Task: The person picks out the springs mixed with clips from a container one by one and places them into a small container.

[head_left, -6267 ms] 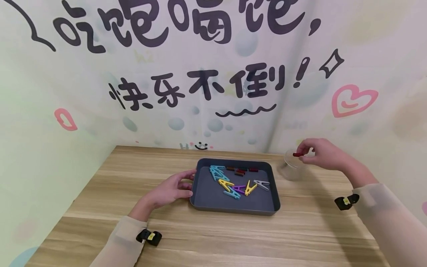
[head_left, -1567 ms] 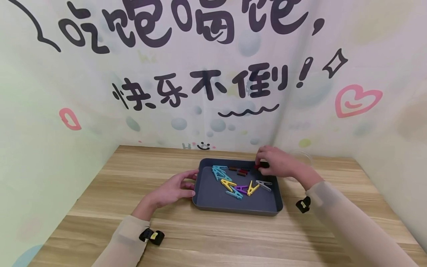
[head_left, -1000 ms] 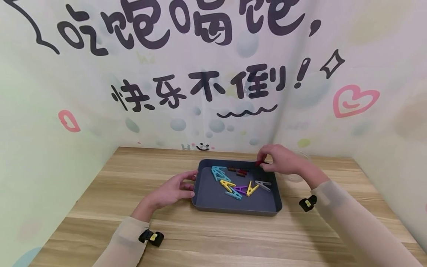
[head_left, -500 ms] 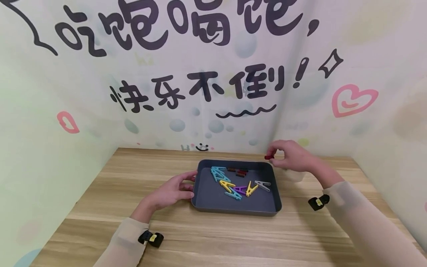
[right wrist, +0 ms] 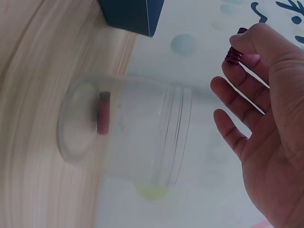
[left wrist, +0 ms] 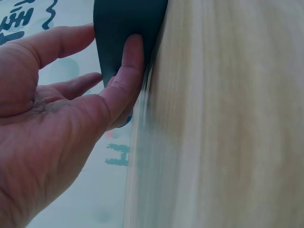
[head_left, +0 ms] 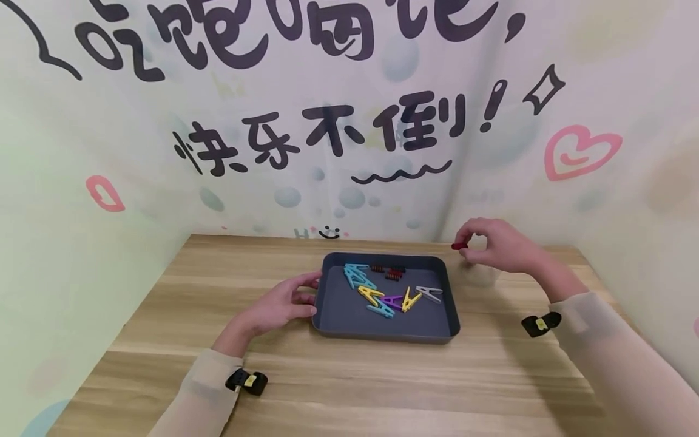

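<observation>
My right hand (head_left: 499,246) pinches a dark red spring (right wrist: 233,55) between thumb and index finger, the other fingers loosely bent. It is raised beside the mouth of a clear jar (right wrist: 137,128), to the right of the tray. Inside the jar, at its bottom, lies one red spring (right wrist: 103,113). My left hand (head_left: 278,306) touches the left wall of the dark grey tray (head_left: 349,325) with extended fingers. In the tray lie several small springs (head_left: 393,275), plus plastic clothespins: light blue (head_left: 357,276), yellow (head_left: 411,300), purple (head_left: 391,301) and grey (head_left: 429,294).
The wooden table (head_left: 349,388) carries the tray at its middle and the jar near its back right. A printed cloth wall (head_left: 327,182) with lettering rises directly behind the table's back edge, and side walls stand at left and right.
After being over the jar with a red spring, my right hand went to the tray's back right corner, took the dark red spring there and lifted it rightward. My left hand stays at the tray.
</observation>
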Motion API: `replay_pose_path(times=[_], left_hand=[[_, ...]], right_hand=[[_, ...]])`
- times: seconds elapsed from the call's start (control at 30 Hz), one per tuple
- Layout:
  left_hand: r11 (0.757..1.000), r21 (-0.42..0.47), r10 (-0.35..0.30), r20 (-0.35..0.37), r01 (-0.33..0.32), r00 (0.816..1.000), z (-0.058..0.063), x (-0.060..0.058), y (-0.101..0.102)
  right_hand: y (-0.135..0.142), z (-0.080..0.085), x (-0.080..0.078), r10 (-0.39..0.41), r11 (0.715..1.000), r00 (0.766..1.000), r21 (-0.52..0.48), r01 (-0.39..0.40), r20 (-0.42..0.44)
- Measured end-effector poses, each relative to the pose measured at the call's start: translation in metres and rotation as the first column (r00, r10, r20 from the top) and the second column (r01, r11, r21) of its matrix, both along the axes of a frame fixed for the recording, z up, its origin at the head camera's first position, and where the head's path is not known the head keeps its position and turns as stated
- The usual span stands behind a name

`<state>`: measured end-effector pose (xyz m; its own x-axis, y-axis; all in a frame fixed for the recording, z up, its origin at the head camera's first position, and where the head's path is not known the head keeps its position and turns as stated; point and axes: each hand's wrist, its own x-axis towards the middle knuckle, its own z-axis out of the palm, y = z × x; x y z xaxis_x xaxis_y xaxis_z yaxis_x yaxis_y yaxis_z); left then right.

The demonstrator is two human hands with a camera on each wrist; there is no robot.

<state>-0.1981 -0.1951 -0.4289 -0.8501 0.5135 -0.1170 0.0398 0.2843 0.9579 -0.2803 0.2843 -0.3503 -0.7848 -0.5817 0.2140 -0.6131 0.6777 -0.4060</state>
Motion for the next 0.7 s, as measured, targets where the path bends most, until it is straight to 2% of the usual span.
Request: replay_pose_path(times=[0.2,0.47,0.7], left_hand=[[1.000,0.000,-0.014,0.001,0.014,1.000,0.001,-0.003,0.000],[1.000,-0.010,-0.002,0.009,0.002,1.000,0.003,-0.001,0.000],[1.000,-0.014,-0.012,0.002,0.012,1.000,0.004,-0.001,0.000]], right_hand=[[0.015,0.000,0.002,-0.016,1.000,0.999,0.000,0.016,-0.029],[0.035,-0.002,0.001,-0.042,0.999,0.998,0.025,0.044,-0.050],[0.049,-0.006,0.001,-0.082,0.995,0.996,0.046,0.083,-0.027]])
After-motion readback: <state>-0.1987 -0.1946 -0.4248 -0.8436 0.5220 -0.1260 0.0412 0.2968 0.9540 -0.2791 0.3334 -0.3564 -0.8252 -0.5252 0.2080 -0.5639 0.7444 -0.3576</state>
